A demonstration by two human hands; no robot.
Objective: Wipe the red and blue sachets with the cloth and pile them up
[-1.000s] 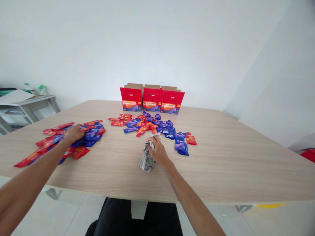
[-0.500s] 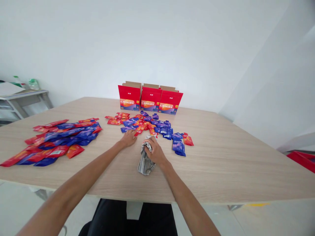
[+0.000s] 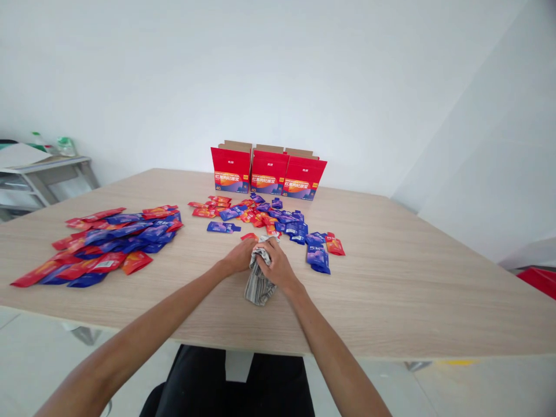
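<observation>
My right hand (image 3: 277, 265) grips a grey-striped cloth (image 3: 259, 288) whose loose end hangs down onto the table. Right beside it, my left hand (image 3: 240, 256) is closed, its fingers meeting the cloth's upper part. A red pouch (image 3: 249, 236) shows just beyond the left fingers and appears pinched in them; most of it is hidden. Left of it a blue spouted pouch (image 3: 222, 227) lies flat by itself. Farther out spreads a loose scatter of red and blue pouches (image 3: 286, 218).
Three red boxes (image 3: 268, 172) with raised flaps stand in a row near the wall. At the left lies a large heap of red and blue pouches (image 3: 125, 236). More blue pouches (image 3: 318, 257) and a red one (image 3: 335, 244) lie to the right. A side desk (image 3: 47, 165) stands far left.
My left hand has moved right, from the scattered pouches to the cloth, with the red pouch at its fingers. The blue pouch it was beside now lies uncovered. My right hand keeps the cloth.
</observation>
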